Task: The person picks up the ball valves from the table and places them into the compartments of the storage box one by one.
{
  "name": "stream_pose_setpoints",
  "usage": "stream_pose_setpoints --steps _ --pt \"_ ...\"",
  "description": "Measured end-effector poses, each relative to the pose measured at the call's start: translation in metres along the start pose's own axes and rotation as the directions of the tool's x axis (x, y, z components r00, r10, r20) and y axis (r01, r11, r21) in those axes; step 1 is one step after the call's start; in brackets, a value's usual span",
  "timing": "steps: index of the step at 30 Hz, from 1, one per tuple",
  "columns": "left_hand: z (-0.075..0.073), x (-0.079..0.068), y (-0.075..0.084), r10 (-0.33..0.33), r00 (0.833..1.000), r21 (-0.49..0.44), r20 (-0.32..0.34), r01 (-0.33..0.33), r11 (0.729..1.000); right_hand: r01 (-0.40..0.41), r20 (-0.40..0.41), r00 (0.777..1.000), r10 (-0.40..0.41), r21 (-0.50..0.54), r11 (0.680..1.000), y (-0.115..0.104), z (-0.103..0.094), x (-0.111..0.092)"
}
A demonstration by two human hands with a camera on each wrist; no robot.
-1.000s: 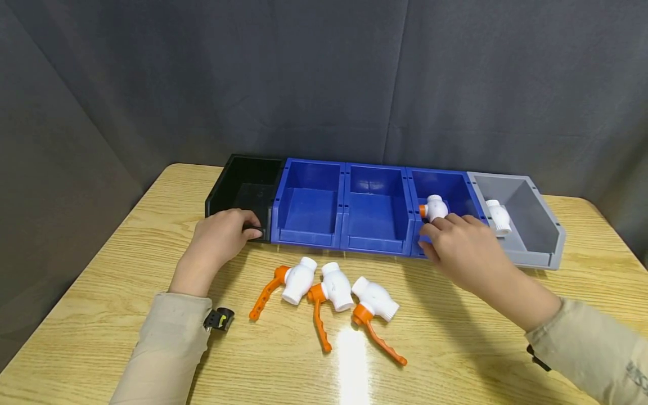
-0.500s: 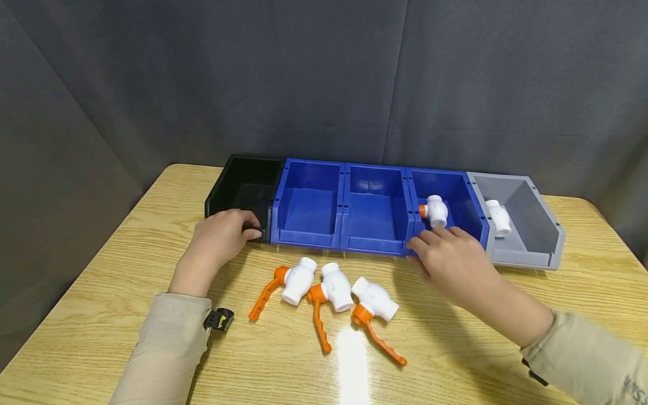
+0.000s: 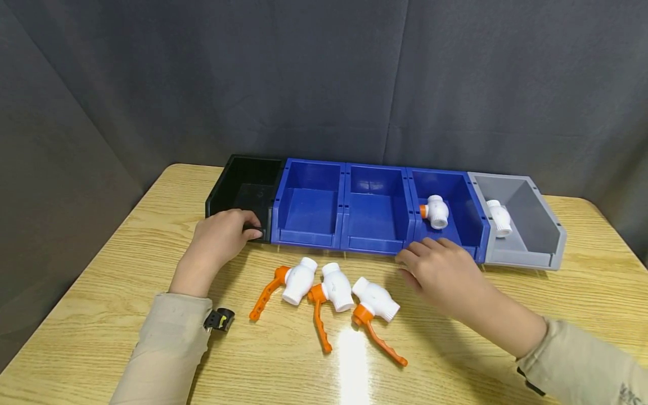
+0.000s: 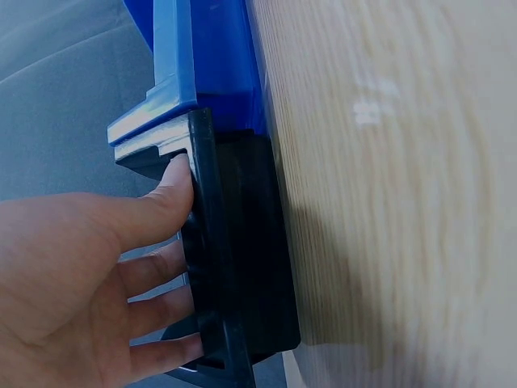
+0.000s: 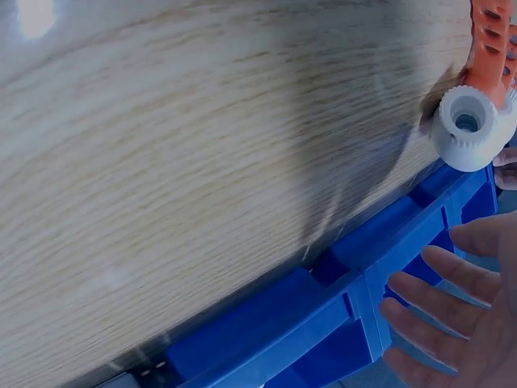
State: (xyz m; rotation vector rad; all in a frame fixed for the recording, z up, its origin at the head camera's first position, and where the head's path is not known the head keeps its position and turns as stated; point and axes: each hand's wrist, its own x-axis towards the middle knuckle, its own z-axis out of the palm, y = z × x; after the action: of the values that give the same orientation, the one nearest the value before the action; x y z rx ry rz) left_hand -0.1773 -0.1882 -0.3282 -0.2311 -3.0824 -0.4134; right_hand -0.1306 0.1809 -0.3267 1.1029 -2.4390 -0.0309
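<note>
My left hand (image 3: 223, 239) grips the front lip of the black bin (image 4: 254, 242), thumb on one side of the lip and fingers on the other. My right hand (image 3: 440, 273) holds nothing, its fingers loosely extended in front of the right-hand blue bin (image 3: 458, 211). Inside that bin lies a white ball valve (image 3: 437, 212) with a bit of orange showing. On the table left of my right hand lie three white ball valves with orange handles: a left valve (image 3: 298, 281), a middle valve (image 3: 337, 287) and a right valve (image 3: 376, 298).
Two more blue bins, the left one (image 3: 309, 205) and the middle one (image 3: 372, 211), stand in the same row. At its right end a grey bin (image 3: 541, 225) contains a white valve body (image 3: 500, 218). A dark curtain (image 3: 324, 79) hangs behind the wooden table (image 3: 126, 264).
My right hand has drawn back from the right-hand blue bin, toward me and slightly left, uncovering the valve inside. My left hand has stayed on the black bin.
</note>
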Motion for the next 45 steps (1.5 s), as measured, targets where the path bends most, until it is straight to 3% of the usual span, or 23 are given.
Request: stream_pose_setpoints --steps 12,26,38,45 --pt "0.000 0.000 -0.001 -0.003 1.000 0.001 0.003 0.003 1.000 0.037 -0.016 0.999 -0.036 0.074 0.997 -0.006 0.004 0.002" --pt "0.000 0.000 0.000 -0.004 1.000 0.002 0.002 0.004 1.000 0.144 0.041 0.988 -0.152 0.154 0.978 -0.010 0.008 0.004" --pt "0.000 0.001 0.000 -0.004 1.000 0.001 0.003 0.004 1.000 0.213 0.118 0.964 -0.237 0.187 0.959 -0.011 0.009 0.004" --pt "0.000 0.001 0.000 -0.009 1.000 -0.002 0.006 0.009 1.000 0.253 0.183 0.936 -0.301 0.245 0.936 -0.012 0.008 0.003"
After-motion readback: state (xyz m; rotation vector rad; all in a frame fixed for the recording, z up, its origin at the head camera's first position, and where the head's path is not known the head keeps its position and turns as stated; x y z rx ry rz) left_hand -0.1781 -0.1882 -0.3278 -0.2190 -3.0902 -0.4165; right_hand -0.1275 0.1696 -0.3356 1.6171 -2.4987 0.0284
